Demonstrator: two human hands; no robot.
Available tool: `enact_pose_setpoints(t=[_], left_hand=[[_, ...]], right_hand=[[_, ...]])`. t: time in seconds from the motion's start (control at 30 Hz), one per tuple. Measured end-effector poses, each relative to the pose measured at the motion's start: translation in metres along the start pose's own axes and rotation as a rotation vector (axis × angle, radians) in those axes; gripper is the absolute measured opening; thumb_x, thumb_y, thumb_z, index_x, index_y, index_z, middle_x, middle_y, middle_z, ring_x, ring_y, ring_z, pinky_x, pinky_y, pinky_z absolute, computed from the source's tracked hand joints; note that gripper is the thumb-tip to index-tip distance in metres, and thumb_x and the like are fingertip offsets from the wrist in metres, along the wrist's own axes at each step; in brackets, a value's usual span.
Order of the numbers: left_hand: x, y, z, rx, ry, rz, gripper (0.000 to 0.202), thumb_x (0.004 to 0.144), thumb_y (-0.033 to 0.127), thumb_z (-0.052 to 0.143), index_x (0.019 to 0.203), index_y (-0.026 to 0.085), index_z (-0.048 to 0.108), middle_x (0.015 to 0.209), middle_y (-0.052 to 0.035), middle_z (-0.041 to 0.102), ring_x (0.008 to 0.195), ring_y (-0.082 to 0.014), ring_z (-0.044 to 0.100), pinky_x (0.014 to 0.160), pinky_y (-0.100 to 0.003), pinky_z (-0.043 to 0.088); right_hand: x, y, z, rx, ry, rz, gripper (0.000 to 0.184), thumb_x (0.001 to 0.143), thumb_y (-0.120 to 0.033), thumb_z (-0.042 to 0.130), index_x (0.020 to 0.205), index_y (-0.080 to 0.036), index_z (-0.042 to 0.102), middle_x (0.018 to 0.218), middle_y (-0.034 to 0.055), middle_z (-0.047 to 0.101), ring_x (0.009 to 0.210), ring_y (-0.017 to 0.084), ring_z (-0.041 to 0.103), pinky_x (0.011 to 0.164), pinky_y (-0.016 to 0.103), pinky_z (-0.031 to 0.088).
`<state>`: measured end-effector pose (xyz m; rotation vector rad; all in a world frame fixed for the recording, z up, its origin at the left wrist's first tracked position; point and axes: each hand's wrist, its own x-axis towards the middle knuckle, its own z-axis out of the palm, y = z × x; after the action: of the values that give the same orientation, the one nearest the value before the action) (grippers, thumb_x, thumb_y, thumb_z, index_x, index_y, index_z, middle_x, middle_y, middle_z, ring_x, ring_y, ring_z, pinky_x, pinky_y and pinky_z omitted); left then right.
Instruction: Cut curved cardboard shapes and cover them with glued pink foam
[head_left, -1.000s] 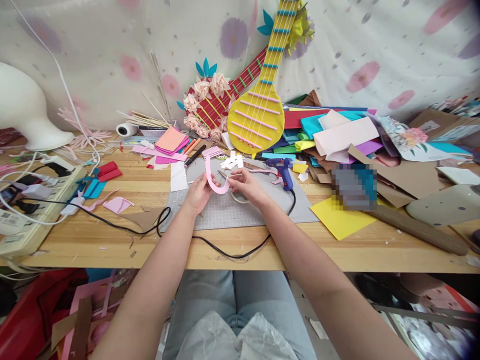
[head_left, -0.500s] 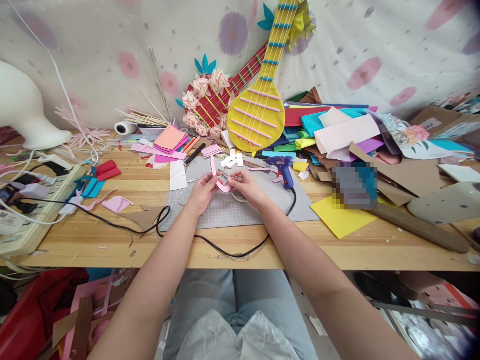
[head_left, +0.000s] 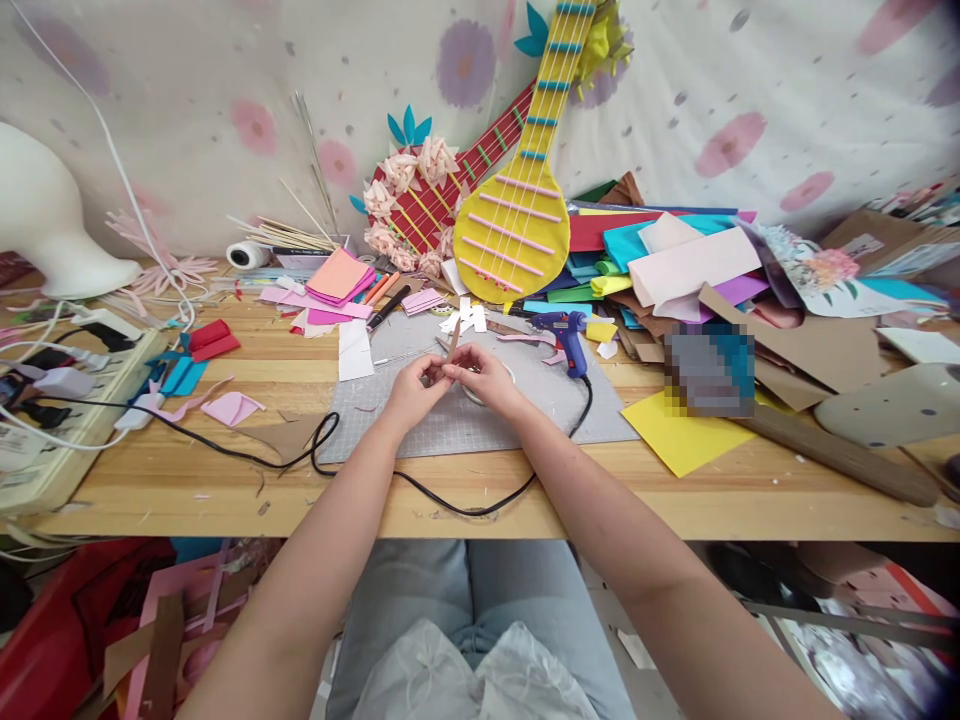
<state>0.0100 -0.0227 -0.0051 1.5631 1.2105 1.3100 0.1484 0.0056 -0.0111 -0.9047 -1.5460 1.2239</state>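
My left hand (head_left: 411,390) and my right hand (head_left: 486,376) meet fingertip to fingertip above the grey cutting mat (head_left: 480,425). Both pinch a pink foam strip (head_left: 453,340), which is bunched small between the fingers; only a short end sticks up above them. A white tape ring (head_left: 510,374) lies on the mat, mostly hidden behind my right hand. A blue glue gun (head_left: 566,334) lies just right of my right hand, its black cable (head_left: 450,500) looping along the table's front edge.
A yellow paper guitar (head_left: 510,230) and a red one (head_left: 420,205) lean on the back cloth. Foam sheets (head_left: 675,265) pile at the right, with a yellow sheet (head_left: 675,435) nearer. A power strip (head_left: 67,400) and a white head form (head_left: 45,215) are at the left.
The long curved pink strip, held open in a U between my hands, has been drawn together into a small bunch. My hands have closed in until the fingertips touch.
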Motion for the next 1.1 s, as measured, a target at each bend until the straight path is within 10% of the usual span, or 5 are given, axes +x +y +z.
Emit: enact_pose_setpoints(t=[0.87,1.1], left_hand=[[0.004,0.001,-0.009,-0.244,-0.185,-0.096,0.028,0.061,0.019,0.058,0.086,0.013,0.070,0.062,0.0015,0.056,0.057,-0.0096,0.048,0.055,-0.023,0.039],[0.009,-0.014,-0.012,-0.225,-0.028,-0.130,0.048,0.063,0.023,0.064,0.109,0.014,0.064,0.080,-0.0030,0.064,0.074,-0.0133,0.057,0.073,-0.030,0.046]], right_hand=[[0.002,-0.001,0.004,-0.035,0.011,0.024,0.032,0.070,-0.048,0.060,0.082,-0.019,0.050,0.073,-0.0011,0.056,0.063,0.010,0.050,0.057,0.024,0.041],[-0.012,-0.047,-0.070,-0.636,-0.021,0.261,0.022,0.082,-0.033,0.047,0.066,-0.018,0.049,0.063,0.0005,0.058,0.057,0.011,0.050,0.055,0.025,0.039]])
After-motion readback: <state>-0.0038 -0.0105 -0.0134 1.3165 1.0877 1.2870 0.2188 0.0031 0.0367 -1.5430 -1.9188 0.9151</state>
